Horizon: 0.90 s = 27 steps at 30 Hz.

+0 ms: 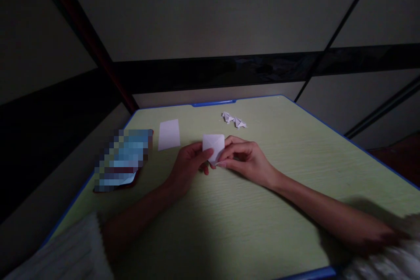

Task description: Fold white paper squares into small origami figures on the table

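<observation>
Head cam: L hand [187, 162] pinched thin, creased wht paper [213, 141], squarish w/ rounded top corners, above table's middle; R hand [251, 157] pinched its lower pt, hiding part of R side. Wood-grain table [295, 153], blue edging. Nr L edge: pixelated item [123, 157]; twd far L corner: flat sheet [169, 134]; nr far edge: spiky folded-paper figs [227, 117].

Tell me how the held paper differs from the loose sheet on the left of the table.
The held paper is gripped by the left hand and right hand; the loose sheet lies flat on the table, untouched.
The held paper shows faint crease lines, while no creases can be made out on the loose sheet.
The held paper's upper corners look rounded; the loose sheet's look sharp.
Both are pale and plain.
</observation>
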Available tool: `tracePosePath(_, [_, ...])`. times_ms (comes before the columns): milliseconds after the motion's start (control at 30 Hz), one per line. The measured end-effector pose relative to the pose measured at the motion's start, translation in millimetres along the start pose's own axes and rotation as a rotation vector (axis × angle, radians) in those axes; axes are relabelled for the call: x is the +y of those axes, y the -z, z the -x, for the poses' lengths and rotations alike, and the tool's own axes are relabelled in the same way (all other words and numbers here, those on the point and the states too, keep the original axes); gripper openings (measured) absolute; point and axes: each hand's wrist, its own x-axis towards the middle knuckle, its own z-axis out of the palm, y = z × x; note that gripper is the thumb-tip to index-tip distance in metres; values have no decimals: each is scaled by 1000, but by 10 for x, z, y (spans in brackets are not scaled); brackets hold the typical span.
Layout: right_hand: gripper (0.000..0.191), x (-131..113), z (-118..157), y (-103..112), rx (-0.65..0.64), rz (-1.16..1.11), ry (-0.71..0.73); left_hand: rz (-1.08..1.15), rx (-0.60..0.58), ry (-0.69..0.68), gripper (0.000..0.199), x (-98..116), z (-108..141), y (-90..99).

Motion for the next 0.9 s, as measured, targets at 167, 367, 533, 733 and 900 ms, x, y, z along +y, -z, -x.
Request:
tracePosePath(167, [6,0,2,4,-83,20,-16,-34,12,3,16,-24,-11,17])
tracePosePath(367, [14,3,-11,-21,12,-54,-19,-109,18,42,18,-4,-2,-5])
tracePosePath(533, [17,20,-23,-36,65,-168,-163,-230,8,61,11,73,38,-58])
tracePosePath(733, [19,-3,-19,-46,186,-160,-288,-278,-50,96,7,79,44,-69])
tracePosePath(900, [21,-24,-20,-54,243,-136,-308,-238,-110,110,13,80,38,-45])
